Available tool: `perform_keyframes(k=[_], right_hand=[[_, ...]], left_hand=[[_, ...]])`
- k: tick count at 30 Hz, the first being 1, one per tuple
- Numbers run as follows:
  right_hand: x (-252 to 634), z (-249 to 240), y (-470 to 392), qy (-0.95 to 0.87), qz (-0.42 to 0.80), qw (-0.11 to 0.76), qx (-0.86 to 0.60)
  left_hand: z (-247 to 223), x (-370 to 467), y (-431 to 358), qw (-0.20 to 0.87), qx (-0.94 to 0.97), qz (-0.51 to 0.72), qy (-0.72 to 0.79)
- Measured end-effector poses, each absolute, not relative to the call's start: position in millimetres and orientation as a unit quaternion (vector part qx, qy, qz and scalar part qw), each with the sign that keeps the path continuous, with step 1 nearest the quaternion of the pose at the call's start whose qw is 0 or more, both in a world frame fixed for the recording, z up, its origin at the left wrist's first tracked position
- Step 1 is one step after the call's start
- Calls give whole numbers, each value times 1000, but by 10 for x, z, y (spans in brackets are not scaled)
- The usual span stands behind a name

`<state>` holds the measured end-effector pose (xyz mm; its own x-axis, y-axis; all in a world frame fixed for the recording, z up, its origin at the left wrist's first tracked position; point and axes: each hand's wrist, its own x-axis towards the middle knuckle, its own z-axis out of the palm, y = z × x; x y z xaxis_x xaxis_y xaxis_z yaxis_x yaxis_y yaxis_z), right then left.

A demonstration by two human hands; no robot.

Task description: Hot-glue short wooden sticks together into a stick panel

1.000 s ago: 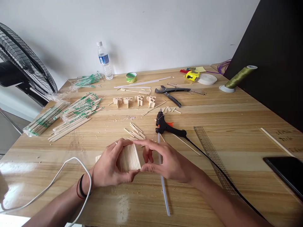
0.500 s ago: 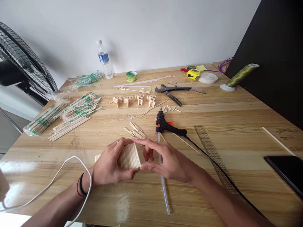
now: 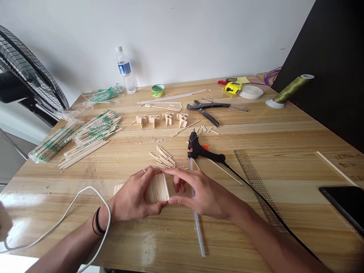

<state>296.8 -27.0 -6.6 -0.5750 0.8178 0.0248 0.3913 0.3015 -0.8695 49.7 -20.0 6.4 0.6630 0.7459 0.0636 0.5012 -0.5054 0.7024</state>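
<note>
A panel of wooden sticks (image 3: 156, 189) laid side by side is held tilted above the table. My left hand (image 3: 133, 195) wraps around its left part, thumb below and fingers over the top. With thumb and forefinger, my right hand (image 3: 196, 189) pinches the panel's right corners, while its other fingers curl in the air. Part of a second stick piece (image 3: 118, 188) shows behind my left hand. Just beyond the hands lie short cut sticks (image 3: 164, 156) and a black hot glue gun (image 3: 204, 149), with a clear glue stick (image 3: 199, 231) running out of its back.
Several small stick assemblies (image 3: 168, 118) stand in a row at the back, near a black cutter (image 3: 203, 110). Bundles of wrapped sticks (image 3: 95, 127) lie left, below a water bottle (image 3: 125, 72). A clear ruler (image 3: 256, 182) and phone (image 3: 344, 208) lie right; a white cable (image 3: 91, 188) crosses my left forearm.
Both hands keep their hold on the stick panel, which looks very slightly turned. The whole view has shifted a little; nothing else has visibly moved.
</note>
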Motion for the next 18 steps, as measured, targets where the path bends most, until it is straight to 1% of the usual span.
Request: perform_keyframes(k=[7,18], right_hand=[[2964,-38,-282,-773,437,207,-410],[2950,-51,-283,-789,405,197,-417]], left_hand=[[54,506,-195,336,849,179,366],[22,502,-192,326,857,155,368]])
